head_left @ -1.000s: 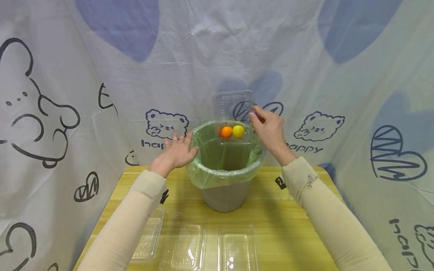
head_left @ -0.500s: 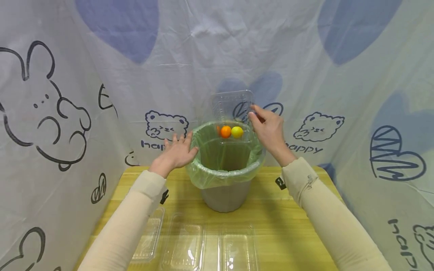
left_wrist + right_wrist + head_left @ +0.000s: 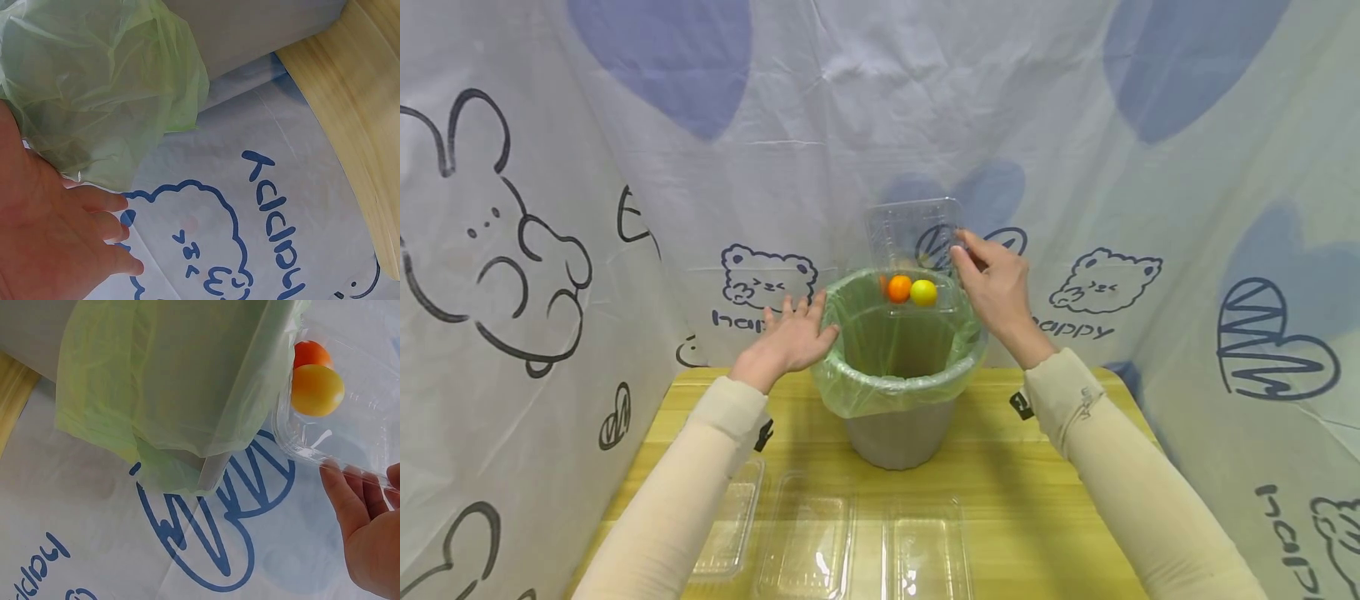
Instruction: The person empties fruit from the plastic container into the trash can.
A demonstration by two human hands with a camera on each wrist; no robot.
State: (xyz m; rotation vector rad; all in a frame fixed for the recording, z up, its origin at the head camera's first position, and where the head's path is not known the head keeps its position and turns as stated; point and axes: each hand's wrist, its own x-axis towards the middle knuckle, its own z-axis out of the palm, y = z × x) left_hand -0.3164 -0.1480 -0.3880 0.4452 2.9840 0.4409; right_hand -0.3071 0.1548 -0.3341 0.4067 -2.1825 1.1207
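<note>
My right hand [image 3: 996,287] pinches the right edge of a clear plastic tray [image 3: 910,229], tilted so its low end hangs over the bin's mouth. Inside that low end lie an orange ball [image 3: 899,289] and a yellow ball [image 3: 923,292], side by side. In the right wrist view, the yellow ball [image 3: 317,390] partly covers the orange one [image 3: 312,352], and fingers support the tray wall. A green bag [image 3: 891,398] lines the grey bin [image 3: 898,437]. My left hand [image 3: 790,337], fingers straight and spread, is at the bag's left rim, holding nothing.
Clear plastic trays lie on the near side of the wooden table [image 3: 1000,475]: one at left [image 3: 726,533], one in the middle [image 3: 808,542], one to its right [image 3: 928,546]. Printed white cloth [image 3: 880,92] surrounds the table on the back and both sides.
The two balls have shifted slightly left within the tray, and the tray has tilted a little. Both hands stay almost where they were.
</note>
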